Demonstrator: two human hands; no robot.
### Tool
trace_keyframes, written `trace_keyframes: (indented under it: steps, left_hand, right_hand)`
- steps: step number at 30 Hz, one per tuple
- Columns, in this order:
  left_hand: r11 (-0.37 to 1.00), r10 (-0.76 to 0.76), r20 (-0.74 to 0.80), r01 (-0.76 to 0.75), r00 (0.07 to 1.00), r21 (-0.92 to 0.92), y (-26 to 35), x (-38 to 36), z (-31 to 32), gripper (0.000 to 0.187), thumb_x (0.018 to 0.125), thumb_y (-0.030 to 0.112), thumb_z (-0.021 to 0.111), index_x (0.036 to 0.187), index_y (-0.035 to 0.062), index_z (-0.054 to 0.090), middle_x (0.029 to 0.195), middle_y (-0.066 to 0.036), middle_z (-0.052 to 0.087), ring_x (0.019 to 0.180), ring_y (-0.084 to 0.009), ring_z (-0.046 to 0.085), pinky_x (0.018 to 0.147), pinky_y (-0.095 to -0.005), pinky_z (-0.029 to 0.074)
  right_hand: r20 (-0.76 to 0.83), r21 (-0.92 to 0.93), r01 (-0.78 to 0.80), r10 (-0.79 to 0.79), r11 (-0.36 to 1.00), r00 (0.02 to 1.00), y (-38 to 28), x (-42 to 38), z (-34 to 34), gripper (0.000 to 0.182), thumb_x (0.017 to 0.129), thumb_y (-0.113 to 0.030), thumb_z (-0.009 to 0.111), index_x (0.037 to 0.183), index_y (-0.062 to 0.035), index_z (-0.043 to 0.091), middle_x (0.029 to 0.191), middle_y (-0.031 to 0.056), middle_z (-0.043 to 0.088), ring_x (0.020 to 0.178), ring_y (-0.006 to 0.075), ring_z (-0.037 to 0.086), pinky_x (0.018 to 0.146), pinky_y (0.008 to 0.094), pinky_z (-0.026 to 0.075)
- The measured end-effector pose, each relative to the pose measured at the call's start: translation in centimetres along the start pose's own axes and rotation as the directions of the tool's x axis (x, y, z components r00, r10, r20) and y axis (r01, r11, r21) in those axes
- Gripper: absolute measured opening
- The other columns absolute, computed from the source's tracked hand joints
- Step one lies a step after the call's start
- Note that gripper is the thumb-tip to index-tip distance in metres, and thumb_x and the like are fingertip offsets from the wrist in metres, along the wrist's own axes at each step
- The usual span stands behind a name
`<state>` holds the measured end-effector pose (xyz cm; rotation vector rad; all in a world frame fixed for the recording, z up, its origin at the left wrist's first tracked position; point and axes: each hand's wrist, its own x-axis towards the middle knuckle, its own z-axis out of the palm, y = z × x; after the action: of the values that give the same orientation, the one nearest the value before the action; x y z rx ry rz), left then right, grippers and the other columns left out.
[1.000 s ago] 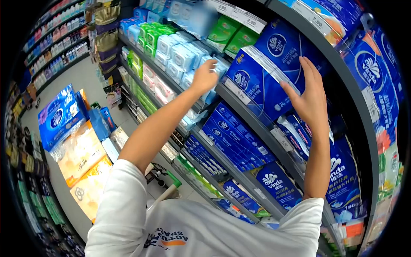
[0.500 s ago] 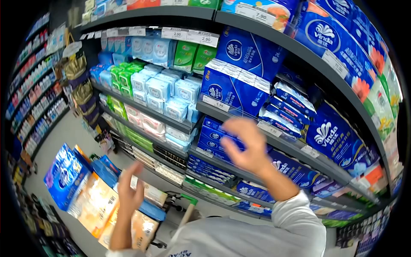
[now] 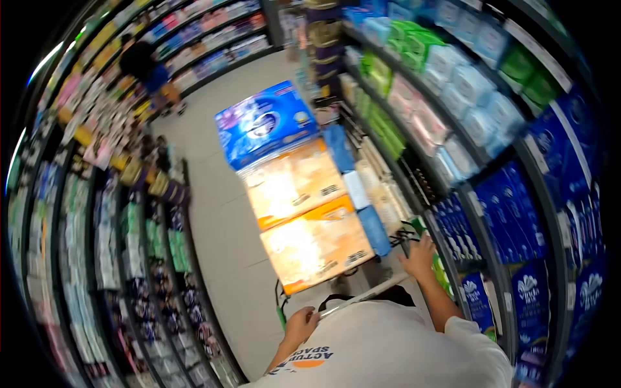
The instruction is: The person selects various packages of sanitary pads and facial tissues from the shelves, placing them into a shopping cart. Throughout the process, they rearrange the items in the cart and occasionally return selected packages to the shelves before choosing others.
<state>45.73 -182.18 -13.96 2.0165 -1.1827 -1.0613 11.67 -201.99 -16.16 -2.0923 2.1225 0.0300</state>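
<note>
My left hand (image 3: 300,325) is closed round the left end of a shopping cart's handle (image 3: 362,295). Beside the handle's right end is my right hand (image 3: 420,257), its fingers stretched out and apart. Large packs fill the cart in front of me: a blue pack (image 3: 265,124) at the far end, then an orange and cream pack (image 3: 294,184), and a similar orange pack (image 3: 317,242) nearest me. Smaller blue packs (image 3: 372,229) lie along the cart's right side. The packs hide most of the cart.
Shelves of blue tissue packs (image 3: 511,213) and light blue wipes packs (image 3: 459,90) rise close on the right. Another shelf row (image 3: 77,233) runs along the left. A person (image 3: 147,71) stands farther up the grey floor (image 3: 217,213), near the far shelves.
My view has swung left, from the tissue shelf to the cart and aisle. Both hands, raised in the air before, have come down to the cart handle; my left has closed on it.
</note>
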Motion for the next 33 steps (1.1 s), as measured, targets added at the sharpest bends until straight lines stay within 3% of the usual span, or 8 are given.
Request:
trace_keyframes:
  steps: [2,6,9,14,24,28,30,33]
  left_hand:
    - [0.949,0.136,0.133,-0.167,0.982,0.266,-0.3,-0.4,-0.7,0.031,0.087,0.032,0.062,0.096,0.0043,0.072,0.085,-0.018,0.07,0.081,-0.0329,0.067,0.069,-0.0426,0.053]
    - [0.963,0.107,0.087,-0.125,0.99,0.239,0.1,-0.6,-0.9,0.036,0.089,0.04,0.058,0.087,0.008,0.073,0.078,-0.015,0.069,0.076,-0.0338,0.066,0.065,-0.0439,0.051]
    - [0.918,0.002,0.143,-0.059,0.99,0.393,0.6,-0.3,-0.9,0.045,0.092,0.046,0.05,0.085,0.008,0.074,0.077,-0.016,0.069,0.075,-0.0347,0.067,0.067,-0.0439,0.052]
    - [0.817,-0.21,0.235,0.038,0.949,0.575,-0.2,1.2,-0.4,0.063,0.093,0.053,0.037,0.086,0.002,0.073,0.087,-0.022,0.069,0.083,-0.0389,0.068,0.077,-0.0475,0.052]
    - [0.742,-0.216,0.136,0.072,0.967,0.667,-2.1,-0.2,-0.7,0.055,0.085,0.049,0.041,0.09,0.0059,0.074,0.093,-0.02,0.07,0.089,-0.0366,0.068,0.08,-0.0446,0.052]
    - [0.684,-0.275,0.029,0.174,0.961,0.709,-3.5,-1.3,-0.5,0.045,0.083,0.045,0.043,0.084,0.0145,0.075,0.069,-0.005,0.07,0.082,-0.0246,0.069,0.077,-0.0385,0.05]
    - [0.695,-0.356,0.061,0.22,0.933,0.684,-3.0,-2.0,-0.8,0.048,0.081,0.046,0.045,0.093,0.0105,0.075,0.096,-0.015,0.071,0.095,-0.0326,0.067,0.085,-0.0413,0.049]
    - [0.676,-0.359,0.029,0.239,0.933,0.697,-4.1,-2.7,-0.3,0.047,0.081,0.045,0.045,0.094,0.0116,0.075,0.099,-0.014,0.071,0.097,-0.0312,0.066,0.086,-0.0403,0.048]
  right_hand:
    - [0.064,-0.001,-0.045,0.045,0.999,0.997,-0.6,0.2,-0.9,0.058,0.075,-0.036,0.074,0.118,0.0007,0.061,0.142,0.0283,0.034,0.13,0.0447,0.032,0.103,0.0588,0.028]
    - [0.034,-0.044,-0.073,0.074,0.996,0.997,-0.2,1.2,-0.1,0.047,0.077,-0.03,0.073,0.113,-0.0016,0.065,0.129,0.0193,0.044,0.121,0.0395,0.04,0.097,0.0544,0.032]
    - [-0.023,-0.021,-0.051,0.05,0.998,0.998,0.0,1.0,0.5,0.036,0.076,-0.029,0.073,0.101,-0.0039,0.068,0.119,0.0164,0.048,0.117,0.0361,0.043,0.095,0.0515,0.033]
    - [-0.122,0.003,-0.053,0.053,0.999,0.991,0.4,0.0,1.8,0.029,0.076,-0.029,0.072,0.094,-0.0069,0.069,0.114,0.0152,0.05,0.113,0.0362,0.045,0.093,0.0504,0.034]
    - [-0.006,0.015,0.031,-0.031,0.999,0.999,2.9,-3.1,2.2,0.037,0.075,-0.033,0.07,0.099,-0.0048,0.07,0.114,0.0191,0.053,0.113,0.0366,0.048,0.091,0.052,0.041]
    - [-0.012,0.082,0.006,-0.005,0.997,1.0,2.9,-5.9,2.2,0.037,0.076,-0.035,0.069,0.096,-0.0039,0.07,0.113,0.0199,0.055,0.113,0.0362,0.05,0.092,0.0494,0.042]
    - [-0.095,0.146,-0.018,0.033,0.989,0.995,2.7,-7.1,2.3,0.035,0.076,-0.034,0.068,0.093,-0.0034,0.071,0.111,0.0201,0.056,0.112,0.0355,0.051,0.095,0.0465,0.041]
    - [-0.102,0.212,-0.019,0.041,0.977,0.994,3.1,-8.6,2.2,0.032,0.076,-0.032,0.068,0.09,-0.003,0.071,0.11,0.0192,0.057,0.112,0.0347,0.051,0.096,0.0458,0.039]
